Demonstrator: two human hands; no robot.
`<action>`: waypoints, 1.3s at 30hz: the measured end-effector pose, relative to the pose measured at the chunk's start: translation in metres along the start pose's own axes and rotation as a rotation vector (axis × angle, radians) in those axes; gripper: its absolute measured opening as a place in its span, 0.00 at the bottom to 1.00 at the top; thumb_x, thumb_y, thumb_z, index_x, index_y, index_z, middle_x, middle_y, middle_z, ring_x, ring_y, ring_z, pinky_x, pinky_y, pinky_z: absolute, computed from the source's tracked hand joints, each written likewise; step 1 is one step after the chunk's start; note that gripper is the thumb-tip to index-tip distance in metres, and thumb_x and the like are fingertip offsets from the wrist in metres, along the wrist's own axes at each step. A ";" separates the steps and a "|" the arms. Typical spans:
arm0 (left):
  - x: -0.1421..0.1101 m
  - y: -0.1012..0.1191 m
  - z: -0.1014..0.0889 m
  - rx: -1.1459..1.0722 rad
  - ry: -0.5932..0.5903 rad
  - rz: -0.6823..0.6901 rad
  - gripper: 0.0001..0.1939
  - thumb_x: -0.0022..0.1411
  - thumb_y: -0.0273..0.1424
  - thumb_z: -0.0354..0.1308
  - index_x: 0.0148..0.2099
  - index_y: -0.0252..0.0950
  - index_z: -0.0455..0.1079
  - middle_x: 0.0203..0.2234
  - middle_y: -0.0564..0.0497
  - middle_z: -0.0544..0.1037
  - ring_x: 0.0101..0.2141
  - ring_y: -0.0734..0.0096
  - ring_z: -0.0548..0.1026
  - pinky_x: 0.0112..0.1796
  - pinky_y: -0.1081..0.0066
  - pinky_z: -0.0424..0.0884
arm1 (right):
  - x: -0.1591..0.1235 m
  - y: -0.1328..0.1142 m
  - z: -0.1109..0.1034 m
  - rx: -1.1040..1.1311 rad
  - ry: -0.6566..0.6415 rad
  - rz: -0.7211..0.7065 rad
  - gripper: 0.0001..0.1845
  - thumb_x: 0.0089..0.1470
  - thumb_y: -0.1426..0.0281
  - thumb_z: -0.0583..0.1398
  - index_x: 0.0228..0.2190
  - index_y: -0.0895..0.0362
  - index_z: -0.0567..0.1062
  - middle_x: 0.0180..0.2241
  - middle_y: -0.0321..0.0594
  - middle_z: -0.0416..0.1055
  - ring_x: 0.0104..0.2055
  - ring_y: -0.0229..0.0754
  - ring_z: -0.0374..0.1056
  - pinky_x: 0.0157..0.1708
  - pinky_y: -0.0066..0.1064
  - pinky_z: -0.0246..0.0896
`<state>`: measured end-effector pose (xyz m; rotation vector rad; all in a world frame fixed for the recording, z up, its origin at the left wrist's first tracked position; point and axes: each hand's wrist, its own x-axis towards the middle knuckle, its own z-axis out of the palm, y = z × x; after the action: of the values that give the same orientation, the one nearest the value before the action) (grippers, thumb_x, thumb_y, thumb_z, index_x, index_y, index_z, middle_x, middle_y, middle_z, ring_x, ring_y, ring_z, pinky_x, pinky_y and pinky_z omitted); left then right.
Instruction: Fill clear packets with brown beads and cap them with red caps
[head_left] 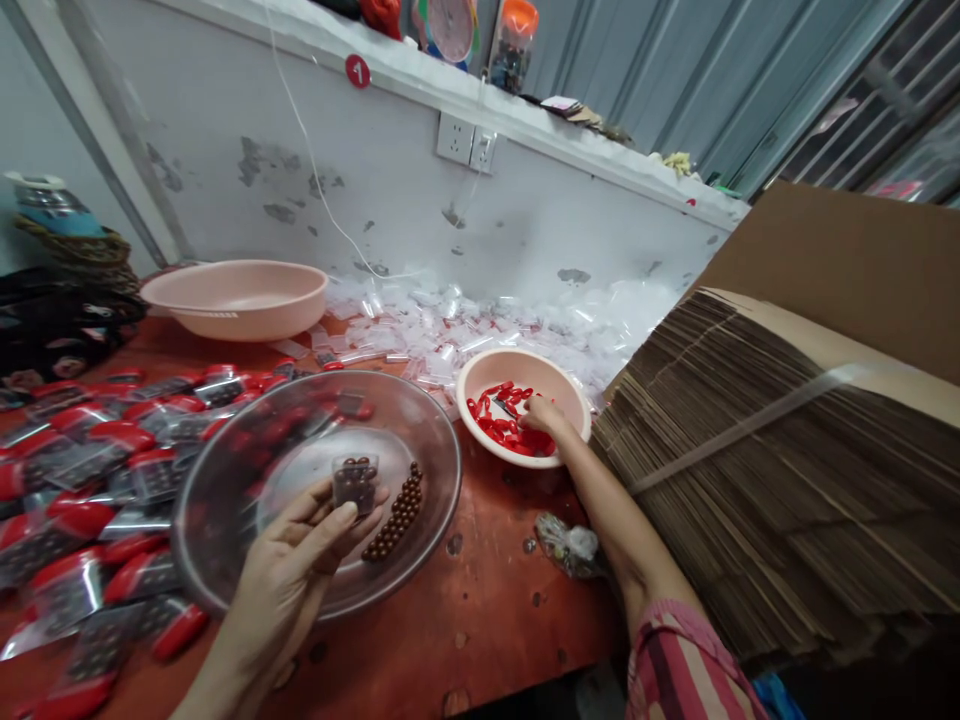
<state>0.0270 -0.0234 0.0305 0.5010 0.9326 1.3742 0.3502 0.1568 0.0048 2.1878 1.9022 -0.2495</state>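
Observation:
My left hand (292, 570) sits low over a wide clear bowl (442, 450), pinching a small clear bag of dark brown beads (355, 484) between its fingers. Beside it, a row of brown beads (397, 512) lies in the bowl. My right hand (541, 412) reaches into a small pink bowl (480, 370), its fingertips among red pieces (495, 418). Whether those fingers grip anything is hidden.
Several red-topped packets (90, 500) cover the reddish table (480, 620) at left. A large pink basin (240, 300) stands at the back, before a heap of clear plastic bags (465, 330). Flattened cardboard sheets (750, 470) are stacked at right.

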 end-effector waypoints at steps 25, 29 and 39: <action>-0.005 -0.011 -0.013 0.107 -0.192 0.037 0.17 0.52 0.31 0.60 0.46 0.36 0.71 0.42 0.46 0.75 0.41 0.62 0.74 0.42 0.65 0.71 | -0.135 -0.114 -0.032 0.913 0.227 -1.025 0.13 0.53 0.67 0.56 0.42 0.55 0.70 0.39 0.40 0.70 0.41 0.40 0.65 0.42 0.31 0.59; -0.009 -0.008 -0.017 0.134 -0.186 0.055 0.18 0.52 0.33 0.60 0.46 0.34 0.71 0.41 0.45 0.76 0.39 0.61 0.74 0.41 0.64 0.71 | -0.154 -0.137 -0.033 0.963 0.245 -1.082 0.15 0.55 0.72 0.52 0.45 0.56 0.68 0.38 0.40 0.70 0.38 0.37 0.67 0.39 0.29 0.62; -0.005 0.009 -0.033 0.351 -0.269 0.123 0.19 0.53 0.34 0.58 0.48 0.36 0.70 0.39 0.46 0.76 0.40 0.61 0.73 0.41 0.64 0.70 | -0.157 -0.148 -0.064 0.396 -0.014 -1.434 0.27 0.47 0.83 0.48 0.49 0.55 0.66 0.42 0.39 0.70 0.42 0.36 0.66 0.43 0.27 0.58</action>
<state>-0.0043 -0.0341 0.0197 0.9990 0.9349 1.2174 0.1804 0.0455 0.1006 0.4915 3.1904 -0.8734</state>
